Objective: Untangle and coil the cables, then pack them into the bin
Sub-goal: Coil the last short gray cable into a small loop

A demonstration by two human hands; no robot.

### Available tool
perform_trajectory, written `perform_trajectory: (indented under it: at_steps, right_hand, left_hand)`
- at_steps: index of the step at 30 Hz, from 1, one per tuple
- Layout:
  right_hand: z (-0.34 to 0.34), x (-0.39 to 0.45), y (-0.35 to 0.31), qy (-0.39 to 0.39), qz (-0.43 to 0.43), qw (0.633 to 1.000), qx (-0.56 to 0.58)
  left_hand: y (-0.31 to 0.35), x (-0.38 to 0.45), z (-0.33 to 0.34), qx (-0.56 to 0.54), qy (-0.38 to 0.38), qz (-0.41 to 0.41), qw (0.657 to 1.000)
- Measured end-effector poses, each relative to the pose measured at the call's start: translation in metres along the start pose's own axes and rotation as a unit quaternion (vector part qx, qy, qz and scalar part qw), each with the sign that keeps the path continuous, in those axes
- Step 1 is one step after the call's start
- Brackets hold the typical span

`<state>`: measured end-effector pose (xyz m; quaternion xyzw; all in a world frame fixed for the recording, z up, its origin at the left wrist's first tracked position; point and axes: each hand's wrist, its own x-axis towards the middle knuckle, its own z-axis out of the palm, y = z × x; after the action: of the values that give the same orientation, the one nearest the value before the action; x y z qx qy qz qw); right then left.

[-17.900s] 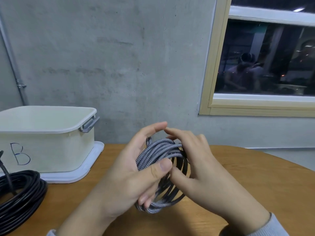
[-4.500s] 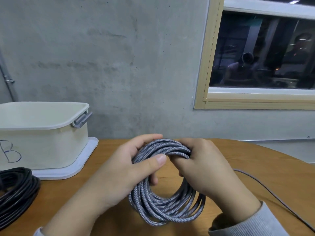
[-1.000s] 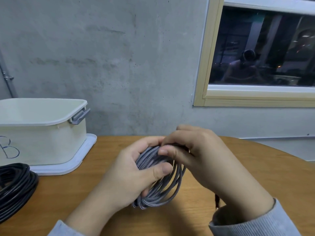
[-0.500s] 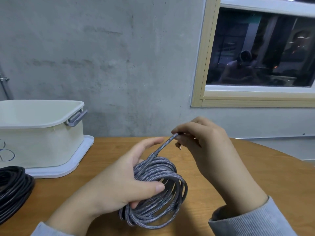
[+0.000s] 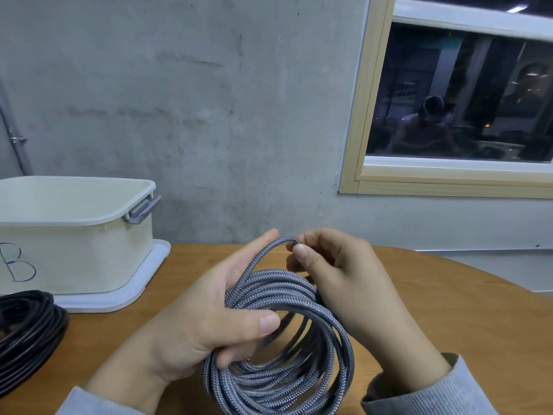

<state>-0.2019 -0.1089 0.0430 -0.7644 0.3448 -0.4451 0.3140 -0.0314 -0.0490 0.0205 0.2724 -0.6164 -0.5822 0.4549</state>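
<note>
Cables: the grey braided coil (image 5: 278, 339) hangs above the counter (image 5: 434, 310), right of the bin (image 5: 74, 250), left hand (image 5: 209, 319) clasping its loops, right hand (image 5: 338, 274) pinching the last free end, unpacked yet.

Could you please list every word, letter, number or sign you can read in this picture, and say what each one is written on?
"B": handwritten in dark pen on the front wall of the cream bin at the left.
Nothing readable shows on the grey braided cable, the black cable coil or the wall; the window reflections are too blurred to read.
</note>
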Motion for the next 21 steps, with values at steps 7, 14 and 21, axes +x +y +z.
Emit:
perform_trajectory:
  at_steps: [7,14,21]
  right_hand:
    - [0.007,0.002,0.006,-0.01,0.122,0.991,0.054]
    - [0.019,0.006,0.038,-0.016,0.241,0.967,0.082]
    - [0.022,0.006,0.056,-0.077,0.277,0.953,0.096]
  left_hand:
    - [-0.008,0.003,-0.004,0.038,0.067,-0.013,0.997]
    - [-0.037,0.014,-0.006,0.054,0.18,-0.053,0.981]
    - [-0.067,0.018,-0.008,-0.005,0.266,-0.09,0.96]
